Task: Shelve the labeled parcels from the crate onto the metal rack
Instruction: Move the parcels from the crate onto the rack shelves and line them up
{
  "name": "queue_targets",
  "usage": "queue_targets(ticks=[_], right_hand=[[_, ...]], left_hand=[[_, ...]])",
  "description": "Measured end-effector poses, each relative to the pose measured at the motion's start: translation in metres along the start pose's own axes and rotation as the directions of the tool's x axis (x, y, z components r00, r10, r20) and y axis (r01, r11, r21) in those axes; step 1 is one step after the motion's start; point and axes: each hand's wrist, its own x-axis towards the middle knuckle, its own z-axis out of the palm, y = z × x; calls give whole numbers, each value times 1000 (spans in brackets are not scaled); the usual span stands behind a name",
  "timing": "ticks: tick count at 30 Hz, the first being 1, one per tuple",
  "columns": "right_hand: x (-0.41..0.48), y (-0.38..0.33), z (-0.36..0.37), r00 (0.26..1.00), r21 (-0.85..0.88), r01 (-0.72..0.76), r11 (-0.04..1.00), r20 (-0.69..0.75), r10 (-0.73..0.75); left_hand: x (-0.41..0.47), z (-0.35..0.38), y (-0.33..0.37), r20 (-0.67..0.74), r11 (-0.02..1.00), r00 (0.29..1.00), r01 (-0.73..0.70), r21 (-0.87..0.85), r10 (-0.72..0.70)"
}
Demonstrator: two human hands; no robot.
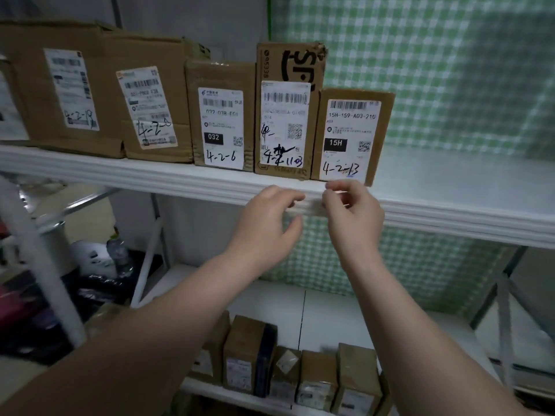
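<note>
I see both hands raised in front of the white front lip of the upper shelf. The left hand has loosely curled fingers and nothing in it. The right hand curls its fingertips just below the 15H parcel (whether they pinch anything, I cannot tell). That parcel stands upright at the right end of a row of five cardboard parcels, touching the taller box. Next left is the 032 parcel. Smaller parcels stand in a row on the lower shelf. A green checked curtain hangs behind.
</note>
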Motion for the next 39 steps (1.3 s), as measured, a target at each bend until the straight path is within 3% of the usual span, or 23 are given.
queue_targets(ticks=[3, 8, 11, 17, 20, 26, 32, 35, 39], right_hand=[[-40, 22, 18, 959, -12, -111, 994, 262, 111], [-118, 48, 38, 773, -155, -294, 943, 542, 330], [-165, 50, 49, 714, -205, -332, 921, 584, 387], [-266, 28, 70, 681, -225, -425, 877, 559, 473], [-343, 10, 97, 606, -261, -504, 824, 572, 552], [-498, -16, 162, 355, -399, -570, 718, 668, 654], [-595, -12, 220, 177, -547, -499, 672, 694, 697], [-625, -6, 254, 77, -604, -477, 638, 694, 716], [-656, 5, 319, 20, -653, -420, 630, 688, 726]], left_hand=[[-42, -15, -9, 32, 997, 997, 68, 47, -70], [-118, -42, -26, 94, 968, 966, 233, 93, -241], [-165, -66, -36, 109, 942, 937, 325, 81, -332], [-270, -147, -57, 152, 889, 879, 432, 151, -453], [-341, -213, -75, 108, 821, 820, 537, 195, -562], [-480, -327, -115, -70, 582, 617, 769, 265, -784], [-585, -394, -170, -92, 311, 349, 907, 283, -933], [-631, -409, -197, -69, 226, 253, 934, 276, -965], [-679, -426, -239, -16, 85, 95, 944, 318, -995]])
